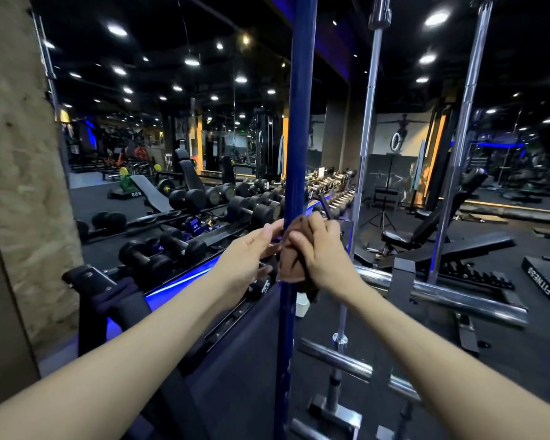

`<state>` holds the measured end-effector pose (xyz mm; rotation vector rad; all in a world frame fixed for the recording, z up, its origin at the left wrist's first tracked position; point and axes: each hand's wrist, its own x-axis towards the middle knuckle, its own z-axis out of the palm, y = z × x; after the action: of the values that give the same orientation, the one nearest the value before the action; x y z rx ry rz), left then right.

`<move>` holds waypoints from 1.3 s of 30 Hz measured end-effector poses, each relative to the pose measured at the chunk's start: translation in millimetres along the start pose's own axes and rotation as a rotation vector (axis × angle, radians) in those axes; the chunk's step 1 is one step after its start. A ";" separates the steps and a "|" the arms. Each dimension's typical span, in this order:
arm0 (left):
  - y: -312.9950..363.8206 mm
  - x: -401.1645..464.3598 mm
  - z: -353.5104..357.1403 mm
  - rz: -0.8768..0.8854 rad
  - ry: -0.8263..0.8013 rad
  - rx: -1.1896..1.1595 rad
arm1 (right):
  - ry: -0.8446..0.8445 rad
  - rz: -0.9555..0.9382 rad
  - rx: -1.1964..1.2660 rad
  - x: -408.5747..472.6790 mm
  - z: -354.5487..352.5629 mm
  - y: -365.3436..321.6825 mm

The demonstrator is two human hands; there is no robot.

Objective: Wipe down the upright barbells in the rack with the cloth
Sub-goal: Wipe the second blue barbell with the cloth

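Cloth on the blue barbell, dead centre

I see my right hand (323, 249) clench the brown cloth (294, 258) round the blue barbell (299, 122); at nine o'clock, my left hand's (251, 252) loosely spread fingers (272, 228) touch the bar.

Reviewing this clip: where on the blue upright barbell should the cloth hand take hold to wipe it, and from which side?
Grip the bare shaft of the blue barbell, wrapping the brown cloth round it from the person's right, as the right hand does. The shaft is a slim upright round, so curled fingers likely encircle it and slide along it. The left hand steadies opposite.
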<state>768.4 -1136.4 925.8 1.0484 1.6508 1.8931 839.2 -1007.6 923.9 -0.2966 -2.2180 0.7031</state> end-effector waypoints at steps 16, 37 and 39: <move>-11.2 -2.4 0.6 -0.030 0.029 0.034 | -0.048 0.037 0.044 -12.2 8.5 9.8; -33.7 -9.7 -1.2 -0.093 0.036 0.106 | 0.011 0.030 0.080 -7.8 6.0 0.7; -36.2 -7.3 -2.2 -0.104 0.049 0.093 | 0.053 -0.020 0.084 5.0 -1.4 -6.9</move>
<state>765.4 -1135.5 888.9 0.9391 1.8007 1.8041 837.0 -1010.6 931.7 -0.2482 -2.1318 0.7673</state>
